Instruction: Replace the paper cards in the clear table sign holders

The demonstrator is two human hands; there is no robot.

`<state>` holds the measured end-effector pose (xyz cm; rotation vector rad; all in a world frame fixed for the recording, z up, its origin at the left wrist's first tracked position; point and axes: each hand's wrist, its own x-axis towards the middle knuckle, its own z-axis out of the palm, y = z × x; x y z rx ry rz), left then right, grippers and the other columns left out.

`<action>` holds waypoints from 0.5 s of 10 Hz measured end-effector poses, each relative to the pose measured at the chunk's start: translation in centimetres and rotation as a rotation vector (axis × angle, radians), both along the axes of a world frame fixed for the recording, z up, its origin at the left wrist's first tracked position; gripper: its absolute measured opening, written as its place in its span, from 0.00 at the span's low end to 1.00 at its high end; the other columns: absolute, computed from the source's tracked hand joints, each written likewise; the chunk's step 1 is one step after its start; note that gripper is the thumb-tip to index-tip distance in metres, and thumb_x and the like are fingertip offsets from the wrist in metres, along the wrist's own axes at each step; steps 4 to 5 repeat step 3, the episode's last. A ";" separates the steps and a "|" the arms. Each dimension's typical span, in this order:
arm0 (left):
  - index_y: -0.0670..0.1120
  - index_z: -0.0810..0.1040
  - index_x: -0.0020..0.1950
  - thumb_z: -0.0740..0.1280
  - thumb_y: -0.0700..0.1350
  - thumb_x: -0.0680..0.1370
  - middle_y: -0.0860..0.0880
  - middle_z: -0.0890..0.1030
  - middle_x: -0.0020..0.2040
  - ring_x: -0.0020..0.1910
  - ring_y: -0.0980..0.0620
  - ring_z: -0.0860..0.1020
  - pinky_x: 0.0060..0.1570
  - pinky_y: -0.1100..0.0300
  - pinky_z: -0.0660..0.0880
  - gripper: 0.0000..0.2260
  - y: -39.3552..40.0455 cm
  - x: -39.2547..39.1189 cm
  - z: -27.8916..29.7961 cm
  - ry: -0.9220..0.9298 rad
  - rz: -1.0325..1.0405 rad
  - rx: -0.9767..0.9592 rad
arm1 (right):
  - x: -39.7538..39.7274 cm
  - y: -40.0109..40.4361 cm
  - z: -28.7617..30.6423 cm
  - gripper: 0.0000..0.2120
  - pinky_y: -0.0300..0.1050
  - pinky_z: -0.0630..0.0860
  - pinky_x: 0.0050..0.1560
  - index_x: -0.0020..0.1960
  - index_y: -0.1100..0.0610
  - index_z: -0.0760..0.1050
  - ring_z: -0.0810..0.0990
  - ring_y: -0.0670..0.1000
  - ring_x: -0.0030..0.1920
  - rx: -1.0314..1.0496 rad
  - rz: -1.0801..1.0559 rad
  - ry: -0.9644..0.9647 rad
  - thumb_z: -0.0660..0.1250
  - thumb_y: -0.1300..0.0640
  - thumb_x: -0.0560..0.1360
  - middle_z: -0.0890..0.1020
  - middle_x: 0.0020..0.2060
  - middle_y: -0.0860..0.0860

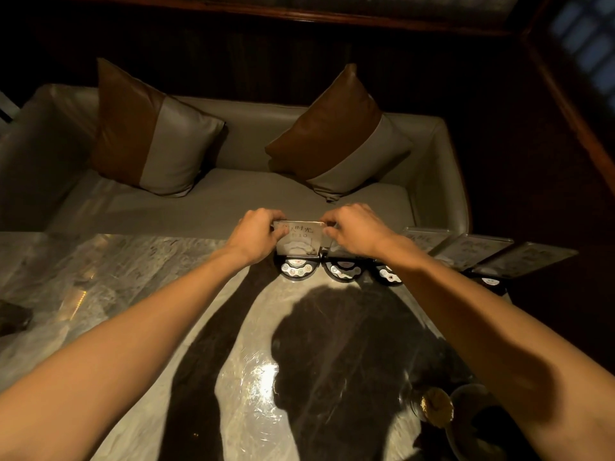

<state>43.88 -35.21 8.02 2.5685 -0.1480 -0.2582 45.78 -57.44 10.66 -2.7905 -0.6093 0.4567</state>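
Observation:
A clear sign holder [301, 242] with a printed paper card stands upright at the far edge of the marble table [133, 277], on a round black base [297, 268]. My left hand [258, 232] grips its left edge near the top. My right hand [354, 229] pinches its right top corner. To the right runs a row of several more sign holders [476, 247], leaning back on like black bases [344, 269]; my right forearm covers part of them.
A grey sofa [233, 197] with two brown-and-grey cushions [149, 131] sits just beyond the table's far edge. A glass with a gold object [436, 405] stands near the front right. A dark object [13, 316] lies at the left edge.

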 end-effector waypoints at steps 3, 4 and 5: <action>0.47 0.73 0.72 0.70 0.49 0.77 0.44 0.75 0.69 0.67 0.44 0.75 0.65 0.48 0.73 0.23 -1.4 -0.6 0.9 -0.024 -0.058 0.103 | -2.2 -1.7 0.3 0.30 0.59 0.60 0.77 0.79 0.55 0.62 0.66 0.58 0.77 0.030 -0.059 -0.081 0.66 0.51 0.80 0.68 0.77 0.58; 0.47 0.73 0.72 0.70 0.49 0.77 0.44 0.75 0.69 0.67 0.44 0.75 0.65 0.48 0.73 0.23 -1.4 -0.6 0.9 -0.024 -0.058 0.103 | -2.2 -1.7 0.3 0.30 0.59 0.60 0.77 0.79 0.55 0.62 0.66 0.58 0.77 0.030 -0.059 -0.081 0.66 0.51 0.80 0.68 0.77 0.58; 0.47 0.73 0.72 0.70 0.49 0.77 0.44 0.75 0.69 0.67 0.44 0.75 0.65 0.48 0.73 0.23 -1.4 -0.6 0.9 -0.024 -0.058 0.103 | -2.2 -1.7 0.3 0.30 0.59 0.60 0.77 0.79 0.55 0.62 0.66 0.58 0.77 0.030 -0.059 -0.081 0.66 0.51 0.80 0.68 0.77 0.58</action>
